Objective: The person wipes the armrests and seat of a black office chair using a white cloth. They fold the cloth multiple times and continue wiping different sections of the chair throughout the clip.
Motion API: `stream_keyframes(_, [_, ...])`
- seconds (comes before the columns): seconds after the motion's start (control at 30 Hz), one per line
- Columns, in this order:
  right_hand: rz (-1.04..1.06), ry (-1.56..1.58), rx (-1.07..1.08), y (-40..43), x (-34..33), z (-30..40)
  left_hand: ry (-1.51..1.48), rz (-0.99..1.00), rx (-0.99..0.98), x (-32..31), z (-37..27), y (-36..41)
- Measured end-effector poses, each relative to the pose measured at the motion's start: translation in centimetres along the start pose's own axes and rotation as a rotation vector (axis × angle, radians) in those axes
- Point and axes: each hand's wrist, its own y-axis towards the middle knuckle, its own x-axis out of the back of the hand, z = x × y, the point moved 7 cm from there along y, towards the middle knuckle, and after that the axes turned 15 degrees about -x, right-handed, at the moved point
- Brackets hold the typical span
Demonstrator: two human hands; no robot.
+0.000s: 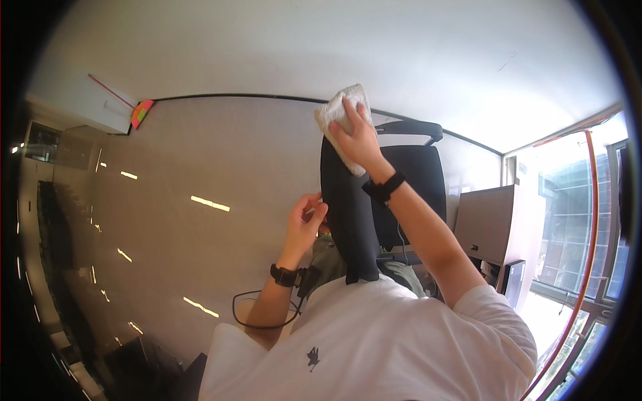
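A black office chair is before me. Its backrest [346, 215] stands nearly edge-on, with the seat [414, 190] beyond it to the right. My right hand [358, 135] presses a white terry cloth [343, 113] onto the far end of the backrest, fingers spread over the fabric. An armrest [411, 128] extends just past the cloth. At the left side of the backrest is my left hand [306, 220], fingers curled and thumb by its edge. Part of that hand's fingers is hidden, so whether it grips the chair is unclear.
A black cable [234, 311] loops beside my left forearm. To the right of the chair stands a grey cabinet [484, 220], with a window [567, 220] behind it. A broom [142, 114] leans at the wall on the far left. Light strips reflect on the floor [210, 150].
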Motion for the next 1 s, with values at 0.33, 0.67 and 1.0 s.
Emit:
stream_keyframes(0.33, [-0.075,-0.078,-0.091,-0.3,0.2,0.0,0.015,0.04,0.066,0.4,0.7,0.7])
stream_keyframes(0.67, [0.031,-0.01,-0.013,-8.2,0.6,-1.4,-0.098,0.061,0.199,0.4,1.9,0.2])
stream_keyframes(1.0, [0.195,-0.002,0.105,-18.9,3.4,-1.5,-0.096,0.021,0.171,1.0,2.1,0.3])
